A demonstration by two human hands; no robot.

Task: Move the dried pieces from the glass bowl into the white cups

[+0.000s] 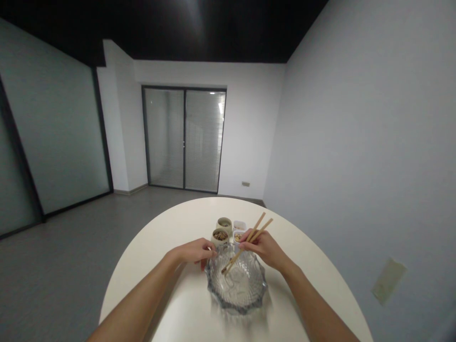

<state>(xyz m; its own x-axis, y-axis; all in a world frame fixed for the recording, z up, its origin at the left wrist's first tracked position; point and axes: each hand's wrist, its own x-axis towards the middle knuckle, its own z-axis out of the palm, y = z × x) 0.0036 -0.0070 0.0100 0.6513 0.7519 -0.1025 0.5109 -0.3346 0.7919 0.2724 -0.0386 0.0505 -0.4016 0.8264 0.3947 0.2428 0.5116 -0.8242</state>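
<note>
A pair of wooden chopsticks [259, 227] is held in my right hand [265, 248], fingers closed around them above the far right rim of a clear glass bowl [237, 304]. Their tips slant down to the left into the bowl, with a small dark piece at the ends, too small to name. My left hand [197, 251] is at the bowl's far left edge, thumb and fingers pinching the scalloped rim. Just beyond it stands a small round pot [220, 241] filled with brown pieces. Part of the bowl's far rim is hidden by my right hand.
Behind the first pot is a second round pot [224, 222]. Beside them are two small white dishes [240, 224], the nearer one with yellowish pieces and partly hidden. All stand on a round white table [153, 237]. A wall [356, 166] rises close on the right.
</note>
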